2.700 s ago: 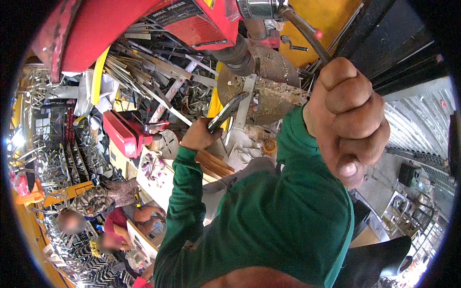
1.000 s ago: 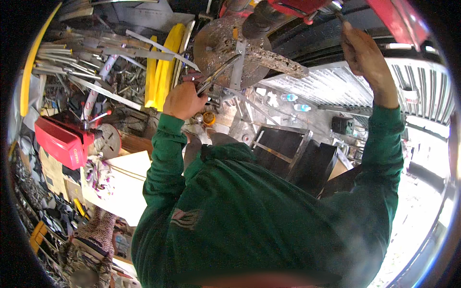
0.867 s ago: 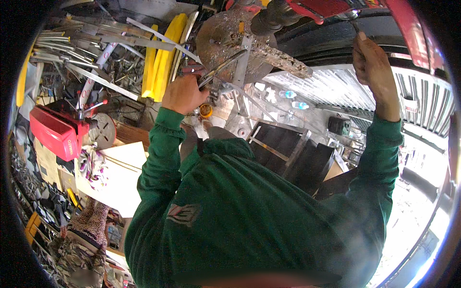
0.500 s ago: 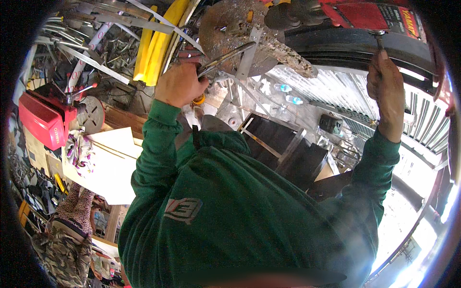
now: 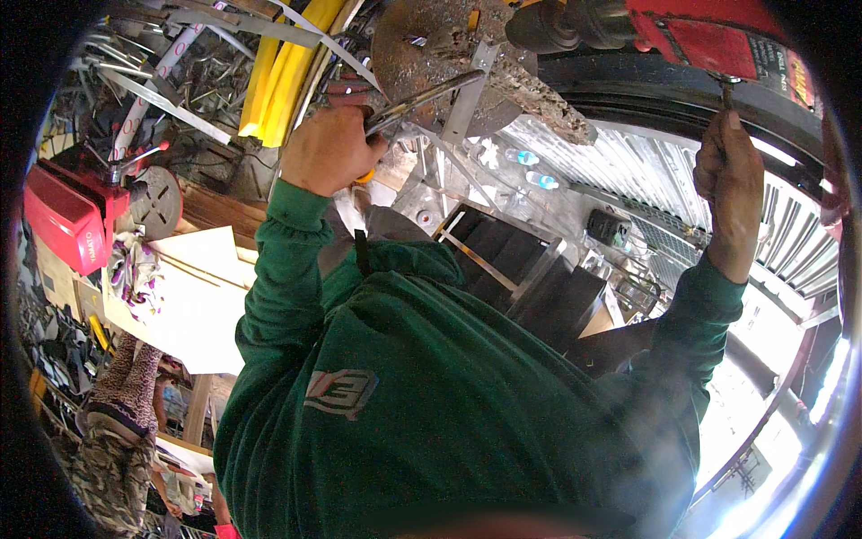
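Observation:
My left hand [image 5: 325, 151] is closed around a long, narrow dark metal piece [image 5: 426, 99]; its exact kind cannot be made out. The piece slants up and right over the round, rusty table [image 5: 409, 49] of a red drill press [image 5: 705, 40]. Beside its tip a flat metal strip [image 5: 471, 94] crosses that table, next to a rough, worn wooden block [image 5: 543, 103]. On the right, my right hand [image 5: 732, 166] is wrapped round a metal lever [image 5: 725, 93] below the red housing. The press's dark spindle part [image 5: 543, 27] hangs over the table's right side.
Yellow bars [image 5: 283, 76] and heaped metal offcuts [image 5: 180, 63] lie at far left. A second red drill press [image 5: 67, 216] stands left, near a white board [image 5: 202, 305]. Another person [image 5: 112, 449] is at lower left. Plastic bottles [image 5: 541, 181] are on the floor.
The view has shifted slightly, so the surroundings appear a little further left and the red press housing further right. Both hands keep their grips.

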`<state>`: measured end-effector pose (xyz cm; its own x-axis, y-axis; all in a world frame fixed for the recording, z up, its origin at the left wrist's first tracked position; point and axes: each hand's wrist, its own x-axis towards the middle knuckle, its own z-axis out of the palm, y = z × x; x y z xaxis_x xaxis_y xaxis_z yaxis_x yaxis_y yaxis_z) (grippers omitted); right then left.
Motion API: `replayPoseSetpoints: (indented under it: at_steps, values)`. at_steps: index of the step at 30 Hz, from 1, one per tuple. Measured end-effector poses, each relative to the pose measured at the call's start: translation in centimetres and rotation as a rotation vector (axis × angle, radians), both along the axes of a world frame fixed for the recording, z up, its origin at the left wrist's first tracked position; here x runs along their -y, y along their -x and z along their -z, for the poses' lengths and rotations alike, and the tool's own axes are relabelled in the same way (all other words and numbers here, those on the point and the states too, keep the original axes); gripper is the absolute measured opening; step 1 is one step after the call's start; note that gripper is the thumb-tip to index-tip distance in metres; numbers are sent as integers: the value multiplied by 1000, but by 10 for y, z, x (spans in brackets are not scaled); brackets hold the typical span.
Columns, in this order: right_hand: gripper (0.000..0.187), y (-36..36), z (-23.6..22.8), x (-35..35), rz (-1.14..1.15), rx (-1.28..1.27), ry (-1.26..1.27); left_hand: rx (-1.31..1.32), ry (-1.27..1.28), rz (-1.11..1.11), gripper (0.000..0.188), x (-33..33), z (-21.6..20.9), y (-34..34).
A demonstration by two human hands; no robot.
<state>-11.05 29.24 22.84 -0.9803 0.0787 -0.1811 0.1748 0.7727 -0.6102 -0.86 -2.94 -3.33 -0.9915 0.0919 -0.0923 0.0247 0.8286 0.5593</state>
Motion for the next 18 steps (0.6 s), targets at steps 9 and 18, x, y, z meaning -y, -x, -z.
replayPoseSetpoints:
  at_steps: [9,18]
  values:
    - [38,-2,-1,1,9,-26,-43,75,13,29,40,3,4,0]
    - [37,0,0,-3,-12,15,28,97,1,-2,35,2,-8,-1]
